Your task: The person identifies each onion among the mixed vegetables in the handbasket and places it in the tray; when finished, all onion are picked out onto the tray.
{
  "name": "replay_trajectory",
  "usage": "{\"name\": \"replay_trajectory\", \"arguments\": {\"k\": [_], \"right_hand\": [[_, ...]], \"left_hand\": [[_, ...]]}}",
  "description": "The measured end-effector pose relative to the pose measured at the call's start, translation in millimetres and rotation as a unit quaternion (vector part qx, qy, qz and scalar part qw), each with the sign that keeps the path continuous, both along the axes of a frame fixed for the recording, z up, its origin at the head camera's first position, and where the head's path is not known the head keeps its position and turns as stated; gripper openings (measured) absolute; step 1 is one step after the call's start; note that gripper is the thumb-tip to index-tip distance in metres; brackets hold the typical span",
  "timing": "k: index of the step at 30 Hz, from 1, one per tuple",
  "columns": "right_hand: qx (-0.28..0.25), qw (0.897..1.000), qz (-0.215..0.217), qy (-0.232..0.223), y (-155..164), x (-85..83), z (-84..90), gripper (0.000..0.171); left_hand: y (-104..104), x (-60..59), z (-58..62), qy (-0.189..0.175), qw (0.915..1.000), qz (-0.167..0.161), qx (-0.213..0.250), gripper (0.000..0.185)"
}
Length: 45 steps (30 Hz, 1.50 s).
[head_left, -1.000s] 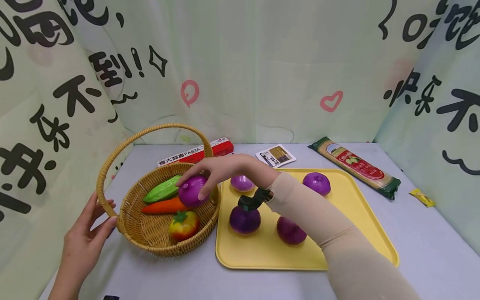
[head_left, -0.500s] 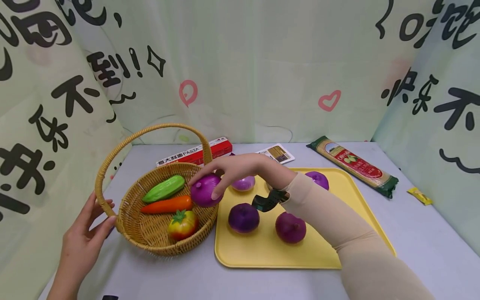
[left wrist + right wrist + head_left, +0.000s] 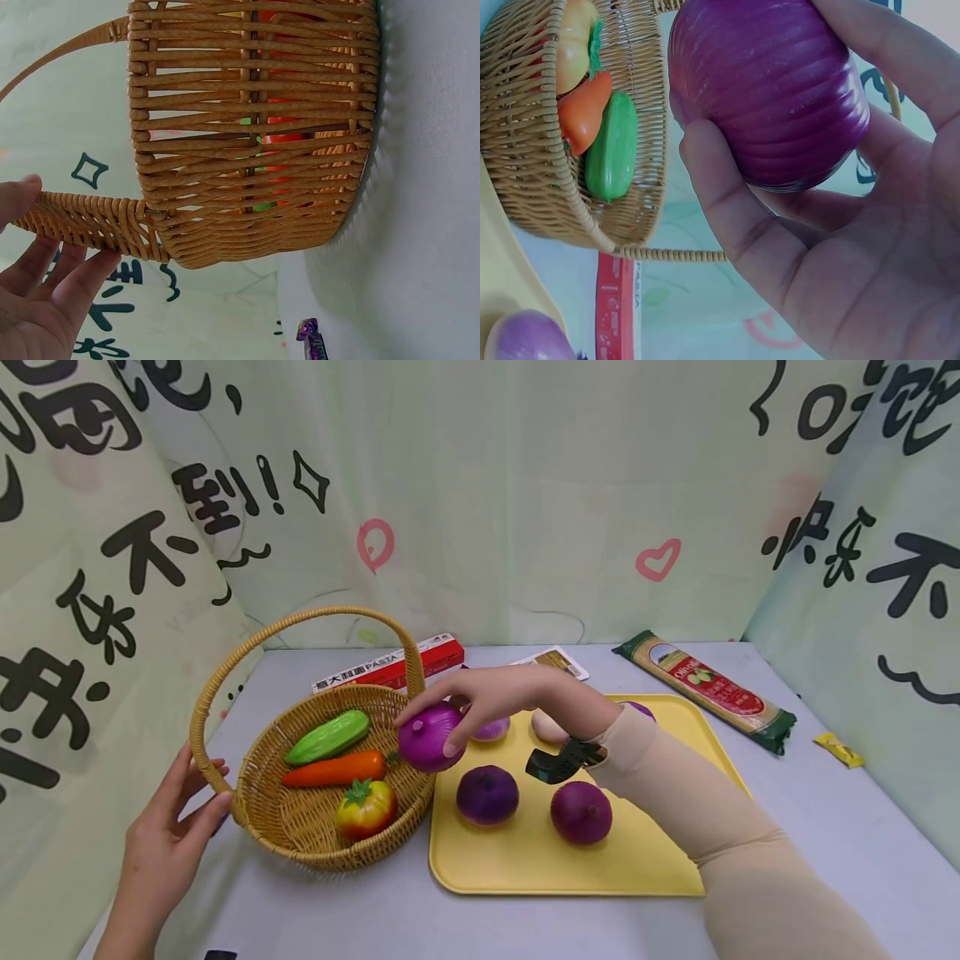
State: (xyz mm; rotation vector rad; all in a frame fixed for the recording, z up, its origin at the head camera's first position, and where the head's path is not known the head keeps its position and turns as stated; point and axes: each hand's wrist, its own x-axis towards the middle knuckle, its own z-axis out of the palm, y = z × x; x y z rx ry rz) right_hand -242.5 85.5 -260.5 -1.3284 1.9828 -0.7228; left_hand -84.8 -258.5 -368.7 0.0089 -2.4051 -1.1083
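In the head view my right hand (image 3: 501,700) grips a purple onion (image 3: 432,737) above the right rim of the wicker basket (image 3: 300,847). The right wrist view shows my thumb and fingers curled round that onion (image 3: 772,90). At the left, my left hand (image 3: 168,843) pinches the basket's handle (image 3: 90,217) near its lower end, thumb on one side and fingers on the other. Inside the basket lie a green cucumber-like vegetable (image 3: 327,737), an orange carrot (image 3: 335,769) and a red-yellow tomato (image 3: 367,809).
A yellow tray (image 3: 570,877) right of the basket bears several purple onions (image 3: 581,812) and a pale roundish thing (image 3: 549,727). Behind are a red pasta box (image 3: 442,654), a printed card (image 3: 558,662), a noodle packet (image 3: 708,689) and a small yellow wrapper (image 3: 838,749).
My right hand has moved the onion rightward, from over the carrot and cucumber inside the basket to its right rim beside the tray. My left hand has stayed on the handle.
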Motion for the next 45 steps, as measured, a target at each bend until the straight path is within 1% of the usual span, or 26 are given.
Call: {"name": "replay_trajectory", "arguments": {"k": [7,13,19,21,27,33,38,45], "right_hand": [[0.0,1.0,-0.004,0.0,11.1,1.9,3.5,0.056],[0.006,1.0,-0.024,0.013,21.3,7.1,4.5,0.056],[-0.007,1.0,-0.03,-0.004,31.7,11.4,5.9,0.056],[-0.005,0.999,-0.036,-0.007,35.3,12.7,6.8,0.056],[0.003,0.998,-0.057,0.007,45.6,15.5,7.4,0.057],[0.011,0.997,-0.074,0.006,54.8,18.8,8.1,0.058],[0.022,0.995,-0.096,0.012,62.1,21.6,10.0,0.058],[0.01,0.996,-0.09,0.015,74.4,27.1,13.4,0.056]], "left_hand": [[0.4,-0.1,0.9,0.007,1.0,-0.003,0.003,0.078],[0.4,0.1,0.5,0.004,1.0,-0.002,0.003,0.079],[0.7,-0.1,0.3,0.001,1.0,0.001,0.002,0.079],[0.8,0.0,0.3,0.0,1.0,0.001,0.003,0.078],[0.9,-0.1,0.6,0.0,1.0,0.002,0.003,0.079],[-0.1,0.0,0.7,-0.007,1.0,0.002,0.0,0.078],[-0.3,0.3,0.7,-0.008,1.0,0.001,-0.003,0.078],[-0.1,0.2,0.3,-0.003,1.0,-0.001,-0.003,0.078]]}}
